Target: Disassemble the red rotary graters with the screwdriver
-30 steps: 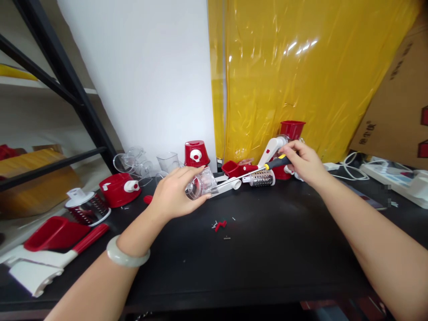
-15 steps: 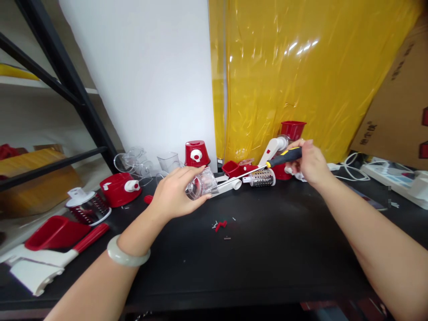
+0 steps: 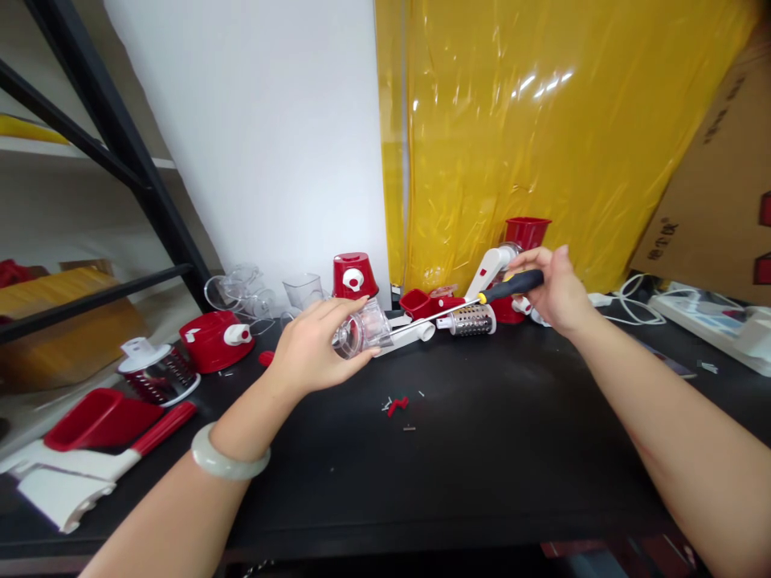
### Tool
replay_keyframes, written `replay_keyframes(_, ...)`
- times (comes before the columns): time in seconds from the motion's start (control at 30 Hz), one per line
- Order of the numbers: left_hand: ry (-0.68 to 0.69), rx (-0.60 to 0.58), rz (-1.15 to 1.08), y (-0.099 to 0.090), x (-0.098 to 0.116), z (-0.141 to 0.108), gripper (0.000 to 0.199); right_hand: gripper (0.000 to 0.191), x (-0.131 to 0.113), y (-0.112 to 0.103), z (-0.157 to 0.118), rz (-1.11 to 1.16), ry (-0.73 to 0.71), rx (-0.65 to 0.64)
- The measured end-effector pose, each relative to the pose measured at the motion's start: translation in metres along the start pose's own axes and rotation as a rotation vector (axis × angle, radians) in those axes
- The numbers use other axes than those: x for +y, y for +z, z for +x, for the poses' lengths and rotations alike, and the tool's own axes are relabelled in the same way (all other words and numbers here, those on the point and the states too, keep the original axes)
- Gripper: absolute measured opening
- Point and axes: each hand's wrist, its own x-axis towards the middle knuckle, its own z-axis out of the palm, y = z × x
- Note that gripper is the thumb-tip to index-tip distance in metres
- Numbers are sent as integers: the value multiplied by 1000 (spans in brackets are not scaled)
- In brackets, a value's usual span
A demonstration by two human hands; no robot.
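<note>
My left hand [image 3: 313, 345] is closed round a clear plastic housing [image 3: 374, 325], thumb below and fingers above. My right hand [image 3: 563, 297] holds a screwdriver [image 3: 515, 284] by the end of its black and yellow handle, with the fingers loosely curled about it. The long shaft points left and down to the housing; whether its tip sits on a screw is too small to tell. Below on the table lie a small red plastic piece [image 3: 398, 407], several tiny screws [image 3: 386, 405] and a short dark pin [image 3: 409, 428].
A drum grater [image 3: 473, 320] lies behind the shaft. Red bases [image 3: 218, 341], another grater drum [image 3: 160, 373] and a white grater body with a red handle [image 3: 90, 474] stand left. A power strip [image 3: 716, 325] with white cables is at right, and yellow-wrapped material [image 3: 542, 144] stands behind.
My right hand has shifted its grip on the screwdriver handle, its fingers more spread and turned. The housing and my left hand have hardly moved.
</note>
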Motion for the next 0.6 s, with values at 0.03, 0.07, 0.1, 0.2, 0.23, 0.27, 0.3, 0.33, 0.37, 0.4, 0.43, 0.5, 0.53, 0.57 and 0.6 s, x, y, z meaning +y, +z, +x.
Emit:
replay_keyframes(0.03,-1,-2,5,0,0,0,63,51,3,-2,1,-119,12,20)
replay_keyframes(0.07,-1,-4,10,0,0,0,62,48,5,-3,1,-225,18,31)
replay_keyframes(0.1,-3,-8,16,0,0,0,62,43,7,-5,1,-295,19,35)
replay_keyframes(0.2,-9,-21,25,-1,0,0,63,27,6,-6,1,-215,-16,12)
replay_keyframes(0.23,-11,-24,23,-1,0,0,63,24,4,-5,0,-131,-38,-9)
replay_keyframes(0.27,-11,-27,20,-1,-1,0,63,24,2,-4,-1,-48,-57,-36)
replay_keyframes(0.3,-11,-29,16,0,-1,0,63,26,-1,-3,-2,29,-68,-63)
replay_keyframes(0.33,-10,-29,13,0,-1,-1,62,29,-3,-1,-2,93,-68,-89)
replay_keyframes(0.37,-9,-29,10,0,-1,-1,62,31,-4,0,-3,140,-60,-110)
replay_keyframes(0.4,-8,-27,9,0,-1,-1,62,32,-5,1,-3,166,-52,-124)
replay_keyframes(0.43,-6,-24,8,0,-1,-1,62,30,-4,1,-3,174,-49,-127)
replay_keyframes(0.5,-5,-21,10,0,-2,-1,62,30,0,0,-1,130,-41,-108)
replay_keyframes(0.53,-5,-22,13,1,-2,-1,62,35,3,-2,0,70,-29,-103)
replay_keyframes(0.57,-7,-23,18,1,-3,-1,62,44,6,-4,0,-16,-13,-104)
replay_keyframes(0.6,-10,-23,22,1,-3,-1,62,52,9,-6,1,-124,4,-107)
